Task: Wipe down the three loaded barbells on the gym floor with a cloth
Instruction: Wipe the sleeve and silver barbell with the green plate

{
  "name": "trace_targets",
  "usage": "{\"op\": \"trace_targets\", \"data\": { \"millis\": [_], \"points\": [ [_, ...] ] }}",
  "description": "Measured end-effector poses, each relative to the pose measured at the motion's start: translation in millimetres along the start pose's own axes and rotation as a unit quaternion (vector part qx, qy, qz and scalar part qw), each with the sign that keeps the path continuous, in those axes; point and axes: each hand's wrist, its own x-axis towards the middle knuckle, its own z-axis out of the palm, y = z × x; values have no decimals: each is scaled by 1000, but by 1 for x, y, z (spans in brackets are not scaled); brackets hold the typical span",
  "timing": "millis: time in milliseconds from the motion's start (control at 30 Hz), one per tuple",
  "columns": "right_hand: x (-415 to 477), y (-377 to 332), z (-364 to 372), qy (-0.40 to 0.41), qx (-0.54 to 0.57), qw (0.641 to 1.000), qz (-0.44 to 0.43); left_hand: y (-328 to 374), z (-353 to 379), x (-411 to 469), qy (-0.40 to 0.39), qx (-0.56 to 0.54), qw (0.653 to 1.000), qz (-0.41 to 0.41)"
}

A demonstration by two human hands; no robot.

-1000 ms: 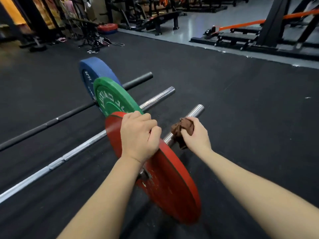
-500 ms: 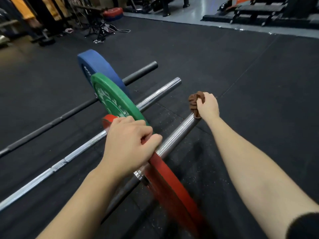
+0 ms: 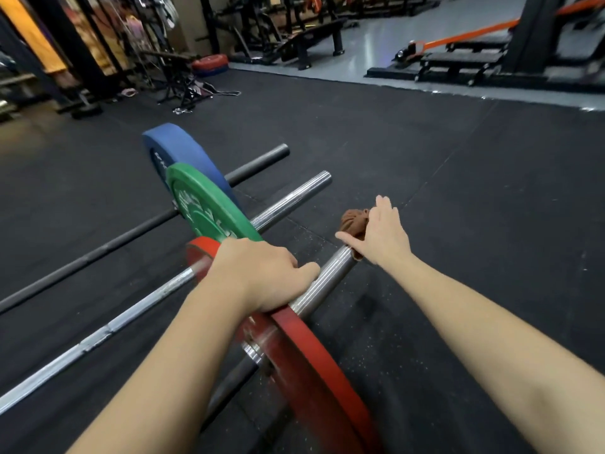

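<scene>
Pinned under our right hand [image 3: 381, 235], the brown cloth [image 3: 355, 221] sits bunched over the very end of the nearest bar's sleeve [image 3: 327, 276]; the thumb points left along the steel and the fingers lie loosely spread over the cloth, pressing it down more than gripping it. Our left hand [image 3: 262, 273] is curled shut over the top edge of the red plate [image 3: 314, 362], steadying it where the sleeve comes out of the hub.

We judge the step in hand to be the wipe of this sleeve, with the cloth now at its outer tip. The next move calls for closing the right fingers around the cloth so it wraps the steel, then drawing it back toward the plate, or shifting to the plate face and the long shaft on the other side. The left hand should keep the bar from rolling on the black rubber floor [image 3: 458, 191].

We count three bars lying side by side: the nearest with the red plate, the middle chrome bar [image 3: 294, 199] with a green plate [image 3: 203, 208], and the farthest dark bar [image 3: 258, 163] with a blue plate [image 3: 176, 145]. One plate shows on each, one cloth, two hands. The far ends run out of view, so we cannot tell what they carry.
</scene>
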Motion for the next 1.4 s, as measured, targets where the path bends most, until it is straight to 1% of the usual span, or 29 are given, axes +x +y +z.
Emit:
{"op": "trace_targets", "data": {
  "millis": [33,67,133,167,233,300,433,467,533,567,600,667,733,800,867,933,1033,1200,1267,1367,1400],
  "points": [
    [6,3,2,-6,-15,1000,-12,2,1,-1,3,6,1000,7],
    [12,5,4,-12,6,1000,-7,3,1,-1,-1,11,1000,12],
    [26,11,12,-6,122,992,43,4,0,2,-21,16,1000,12],
    [31,12,16,18,179,981,70,5,-1,3,-30,16,999,10],
    [41,9,20,70,252,958,120,3,-1,4,-34,11,999,9],
    [52,2,19,85,270,946,157,0,0,3,-18,4,1000,10],
    [64,-10,22,54,230,949,208,-5,0,2,18,-20,1000,-3],
    [61,-12,21,48,197,958,201,-6,0,3,23,-27,999,-6],
    [53,-12,19,34,114,982,147,-7,-1,3,28,-40,999,-7],
    [47,-11,14,21,87,989,120,-7,-1,3,30,-44,999,-6],
    [42,-11,7,3,83,991,106,-6,-1,3,32,-47,998,-5],
    [31,-10,-12,-39,90,991,92,-4,-1,1,35,-52,998,1],
    [23,-12,-33,-107,46,990,80,-1,-2,-2,42,-58,997,9],
    [15,-14,-54,-167,1,982,93,2,-3,-7,61,-67,996,14],
    [6,-18,-69,-197,-2,974,112,5,-4,-13,82,-77,994,15],
    [-10,-20,-73,-216,24,969,119,7,-3,-18,98,-76,992,22],
    [-39,-26,-57,-224,55,968,99,7,1,-21,116,-75,990,29],
    [-87,-22,-46,-249,37,966,58,6,3,-24,128,-86,987,35],
    [-101,-16,-44,-226,54,972,31,5,4,-24,134,-90,986,32],
    [-98,-12,-37,-159,139,977,-3,5,4,-24,135,-97,986,25],
    [-92,-13,-34,-141,149,979,-14,5,5,-23,137,-99,985,20]
  ]
}}
